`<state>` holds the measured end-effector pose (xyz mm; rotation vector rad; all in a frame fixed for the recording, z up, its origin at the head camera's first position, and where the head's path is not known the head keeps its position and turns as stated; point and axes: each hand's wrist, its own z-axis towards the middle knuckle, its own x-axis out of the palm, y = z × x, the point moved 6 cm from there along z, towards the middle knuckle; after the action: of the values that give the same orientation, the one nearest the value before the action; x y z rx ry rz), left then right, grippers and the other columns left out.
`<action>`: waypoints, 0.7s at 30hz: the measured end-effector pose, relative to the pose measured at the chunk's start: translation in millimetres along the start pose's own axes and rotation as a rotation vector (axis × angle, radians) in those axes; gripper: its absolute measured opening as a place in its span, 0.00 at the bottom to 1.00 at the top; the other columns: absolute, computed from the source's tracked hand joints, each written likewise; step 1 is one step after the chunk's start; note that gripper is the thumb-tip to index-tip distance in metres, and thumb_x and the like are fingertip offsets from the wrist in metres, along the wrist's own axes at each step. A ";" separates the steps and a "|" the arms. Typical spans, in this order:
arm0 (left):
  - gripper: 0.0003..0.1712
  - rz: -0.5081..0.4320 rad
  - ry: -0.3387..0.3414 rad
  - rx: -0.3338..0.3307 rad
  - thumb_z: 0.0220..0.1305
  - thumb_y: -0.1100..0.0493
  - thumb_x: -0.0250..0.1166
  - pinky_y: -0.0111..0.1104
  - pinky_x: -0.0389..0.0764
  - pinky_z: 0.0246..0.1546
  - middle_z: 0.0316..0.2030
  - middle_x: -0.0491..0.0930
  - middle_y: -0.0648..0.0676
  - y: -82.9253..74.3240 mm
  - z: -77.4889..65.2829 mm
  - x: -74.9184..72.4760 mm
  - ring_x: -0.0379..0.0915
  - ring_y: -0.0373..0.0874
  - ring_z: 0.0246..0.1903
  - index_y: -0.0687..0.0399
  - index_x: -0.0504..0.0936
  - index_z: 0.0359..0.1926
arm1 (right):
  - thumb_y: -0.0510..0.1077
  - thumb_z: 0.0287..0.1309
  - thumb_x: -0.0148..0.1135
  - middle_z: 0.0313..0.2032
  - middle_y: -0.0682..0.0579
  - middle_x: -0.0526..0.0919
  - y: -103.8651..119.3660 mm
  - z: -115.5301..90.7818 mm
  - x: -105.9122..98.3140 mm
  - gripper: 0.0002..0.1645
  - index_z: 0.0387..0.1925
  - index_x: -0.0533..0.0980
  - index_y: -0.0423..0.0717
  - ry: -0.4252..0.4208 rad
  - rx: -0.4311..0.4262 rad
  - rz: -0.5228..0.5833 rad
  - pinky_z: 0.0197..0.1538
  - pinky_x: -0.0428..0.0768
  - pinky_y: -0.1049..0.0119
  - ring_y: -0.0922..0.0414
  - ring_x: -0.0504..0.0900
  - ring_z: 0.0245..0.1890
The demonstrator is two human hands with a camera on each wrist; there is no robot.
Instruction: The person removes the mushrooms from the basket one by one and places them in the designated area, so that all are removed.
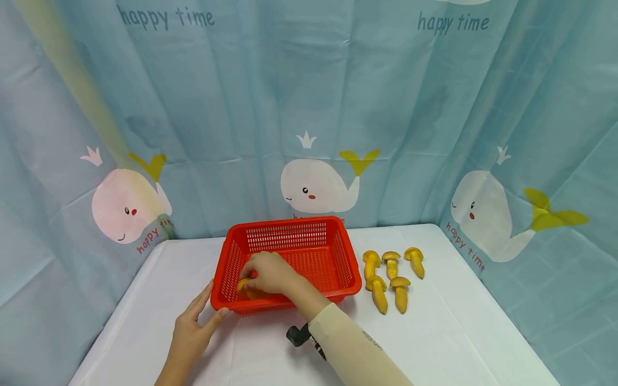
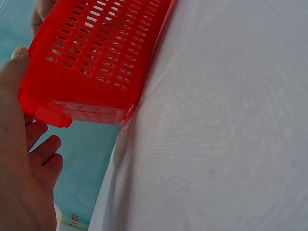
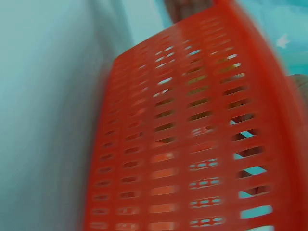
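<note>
A red plastic basket (image 1: 314, 262) with slotted walls stands on the white-covered table. My left hand (image 1: 193, 327) holds its front left corner, thumb on the front rim and fingers along the left side. In the left wrist view, the left thumb (image 2: 18, 62) lies against the rim and the other fingers curl below the corner. Reaching over the front wall, my right hand (image 1: 272, 273) grips a yellow mushroom (image 1: 241, 286) low in the basket's left part. More yellow shows under that hand, mostly hidden. The right wrist view is filled by the basket's slotted wall (image 3: 178, 139).
Several yellow mushrooms (image 1: 379, 297) lie on the table (image 1: 458, 321) to the right of the basket. A blue curtain (image 1: 232, 107) with whale prints hangs behind and on both sides. Below the right wrist is a black strap-like device (image 1: 299, 335).
</note>
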<state>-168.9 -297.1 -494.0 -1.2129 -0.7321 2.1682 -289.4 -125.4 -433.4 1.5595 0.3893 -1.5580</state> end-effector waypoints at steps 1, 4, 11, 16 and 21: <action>0.47 0.000 -0.002 0.005 0.57 0.55 0.79 0.07 0.58 0.58 0.70 0.73 0.49 -0.1 -0.1 0.2 0.59 0.16 0.65 0.38 0.68 0.76 | 0.54 0.61 0.73 0.39 0.72 0.80 0.3 -1.4 -3.8 0.08 0.43 0.88 0.69 -0.014 0.004 0.019 0.55 0.77 0.68 0.69 0.76 0.44; 0.47 0.001 -0.002 0.010 0.57 0.55 0.79 0.08 0.59 0.58 0.70 0.73 0.49 0.0 -0.2 0.6 0.59 0.16 0.66 0.40 0.68 0.76 | 0.54 0.62 0.72 0.40 0.72 0.81 1.7 -6.2 -15.6 0.09 0.44 0.88 0.67 -0.060 0.020 0.052 0.57 0.79 0.67 0.68 0.77 0.47; 0.47 -0.004 -0.014 0.018 0.56 0.56 0.79 0.07 0.59 0.58 0.70 0.73 0.50 0.5 -1.7 -0.1 0.58 0.15 0.65 0.42 0.69 0.76 | 0.54 0.63 0.72 0.47 0.69 0.82 0.6 -21.8 -37.6 0.11 0.47 0.87 0.66 -0.155 0.091 0.161 0.56 0.81 0.68 0.66 0.76 0.53; 0.48 -0.013 -0.016 0.022 0.56 0.56 0.79 0.07 0.58 0.59 0.70 0.73 0.51 0.0 -2.1 0.5 0.58 0.15 0.66 0.39 0.68 0.76 | 0.55 0.61 0.73 0.44 0.72 0.81 -0.7 -34.7 -51.0 0.10 0.45 0.86 0.67 -0.220 0.084 0.217 0.54 0.80 0.69 0.67 0.75 0.52; 0.49 -0.008 -0.011 0.010 0.56 0.55 0.79 0.07 0.59 0.58 0.71 0.73 0.50 -0.9 -0.9 0.2 0.58 0.15 0.66 0.35 0.67 0.76 | 0.54 0.61 0.73 0.42 0.74 0.80 -1.4 -45.1 -63.2 0.10 0.45 0.85 0.66 -0.271 0.049 0.213 0.53 0.80 0.69 0.68 0.75 0.51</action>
<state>-168.1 -296.1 -493.9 -1.1919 -0.7284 2.1705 -271.7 -68.9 -383.1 1.3536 0.0322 -1.5922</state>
